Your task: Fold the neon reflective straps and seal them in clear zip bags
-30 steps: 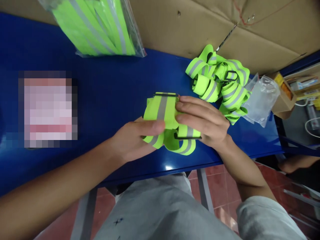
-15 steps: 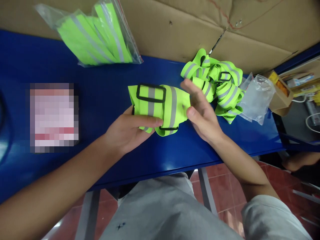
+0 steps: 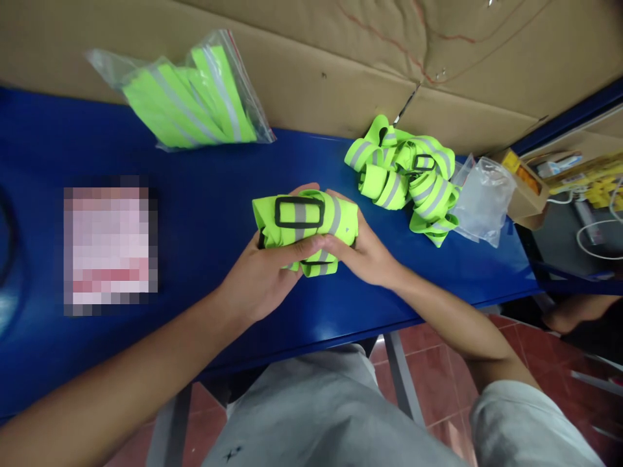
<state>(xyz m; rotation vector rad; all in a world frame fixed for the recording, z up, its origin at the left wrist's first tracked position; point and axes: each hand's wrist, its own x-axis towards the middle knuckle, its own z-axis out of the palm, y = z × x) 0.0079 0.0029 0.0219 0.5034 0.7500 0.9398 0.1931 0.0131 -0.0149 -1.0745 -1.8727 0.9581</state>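
Observation:
Between my hands is a folded reflective strap [image 3: 339, 217], bright yellow-green with grey stripes. A black rectangular buckle lies across its top, and a second black buckle shows partly at its lower edge. My left hand [image 3: 265, 272] grips the bundle's left side, thumb across the front. From the right, my right hand [image 3: 367, 253] is closed around the other end, its thumb tip meeting the left thumb. The fingers behind the bundle are mostly hidden. Beyond my right hand, a loose heap of similar straps [image 3: 389, 185] rests on the blue table [image 3: 311, 318].
A clear zip bag [image 3: 187, 107] with folded green straps leans at the back left. A pixelated pinkish object [image 3: 109, 246] lies at left. Right of the heap are clear plastic bags [image 3: 484, 194] and a small cardboard box [image 3: 528, 188]. A cardboard wall [image 3: 302, 71] borders the back.
My right hand has moved left and closed on the strap bundle, pressing its right end inward. My left hand keeps its grip. The whole view has shifted slightly.

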